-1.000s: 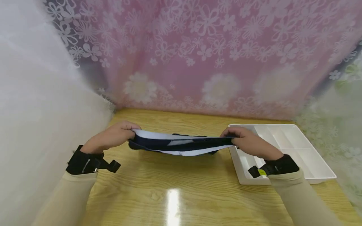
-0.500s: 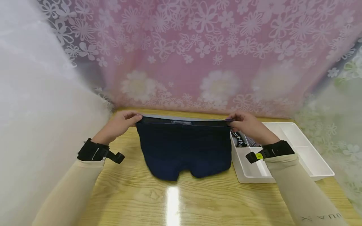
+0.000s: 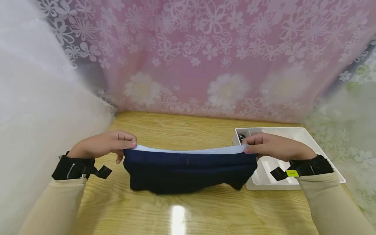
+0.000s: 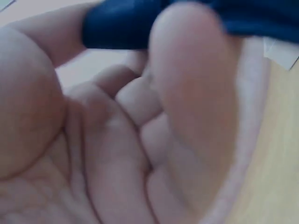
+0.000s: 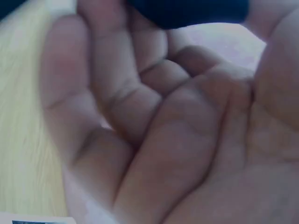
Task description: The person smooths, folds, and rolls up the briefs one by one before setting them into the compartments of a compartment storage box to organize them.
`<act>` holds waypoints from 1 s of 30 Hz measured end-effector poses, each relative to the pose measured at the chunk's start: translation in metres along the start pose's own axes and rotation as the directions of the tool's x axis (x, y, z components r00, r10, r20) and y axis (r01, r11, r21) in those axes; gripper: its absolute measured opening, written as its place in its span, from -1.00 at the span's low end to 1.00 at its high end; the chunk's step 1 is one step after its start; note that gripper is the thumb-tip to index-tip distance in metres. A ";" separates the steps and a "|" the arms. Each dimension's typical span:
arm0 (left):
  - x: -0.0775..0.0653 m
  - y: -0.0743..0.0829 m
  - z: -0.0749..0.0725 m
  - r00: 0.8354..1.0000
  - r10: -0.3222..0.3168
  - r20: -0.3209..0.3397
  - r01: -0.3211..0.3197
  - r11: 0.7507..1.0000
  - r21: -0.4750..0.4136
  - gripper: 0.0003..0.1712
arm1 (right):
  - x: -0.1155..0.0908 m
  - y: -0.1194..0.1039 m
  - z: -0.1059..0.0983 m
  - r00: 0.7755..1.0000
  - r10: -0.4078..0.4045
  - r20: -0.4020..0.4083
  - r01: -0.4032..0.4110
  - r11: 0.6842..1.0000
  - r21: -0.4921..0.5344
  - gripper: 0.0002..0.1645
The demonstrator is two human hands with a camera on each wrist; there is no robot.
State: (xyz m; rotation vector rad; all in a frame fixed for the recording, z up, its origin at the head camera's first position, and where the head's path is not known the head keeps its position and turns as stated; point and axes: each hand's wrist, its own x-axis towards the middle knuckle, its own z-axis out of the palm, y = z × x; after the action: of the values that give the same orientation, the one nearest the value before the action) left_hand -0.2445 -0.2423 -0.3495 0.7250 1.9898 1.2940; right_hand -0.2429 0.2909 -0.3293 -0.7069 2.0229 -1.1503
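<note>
A pair of navy boxer briefs [image 3: 191,171] hangs stretched wide above the table, its pale inner waistband showing along the top edge. My left hand [image 3: 110,143] pinches the left end of the waistband between thumb and fingers. At the other end, my right hand [image 3: 271,147] pinches the waistband in the same way, overlapping the white box. In the left wrist view, navy cloth [image 4: 121,25] crosses between thumb and fingers, with the little finger extended. Similar dark cloth [image 5: 201,11] shows at the top of the right wrist view.
A white divided box [image 3: 264,187] stands on the wooden table [image 3: 152,125] at the right, partly covered by my right hand and forearm. A dark item with white marking [image 3: 242,137] lies in its far left compartment. A pink floral curtain [image 3: 188,81] hangs behind.
The boxer briefs swung up and hung fully spread at the back half a second ago. Now both hands have come lower, nearer and farther apart, and the cloth's lower part appears foreshortened.
</note>
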 end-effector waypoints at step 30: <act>0.094 -0.118 0.039 0.912 -0.227 -0.341 0.339 0.885 0.318 -0.62 | 0.109 0.077 0.055 0.965 -0.026 -0.260 -0.208 0.525 -0.825 -0.66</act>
State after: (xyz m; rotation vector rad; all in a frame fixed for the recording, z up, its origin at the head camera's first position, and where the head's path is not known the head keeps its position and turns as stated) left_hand -0.2867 -0.1934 -0.4910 0.3906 2.5182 0.8949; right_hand -0.2751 0.2190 -0.4502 -0.9157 2.8004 -0.0604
